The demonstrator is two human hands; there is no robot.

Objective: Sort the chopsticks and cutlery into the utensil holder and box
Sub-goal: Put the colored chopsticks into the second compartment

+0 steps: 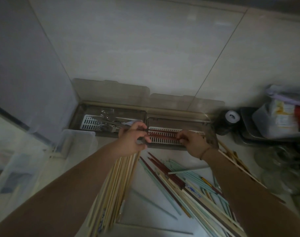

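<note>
A clear plastic tub (77, 142) stands at the left; a tape roll (232, 116) and metal trays (251, 134) crowd the right.

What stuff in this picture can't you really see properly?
Head view only:
- Dark red chopsticks in the right box: both ends hidden by the left hand and right hand, so their count is unclear.
- Metal cutlery in the left box: dim and tangled, pieces cannot be told apart.
- Bags at the right edge: blurred and cut off.
- Clear bins at left: contents blurred.
</note>
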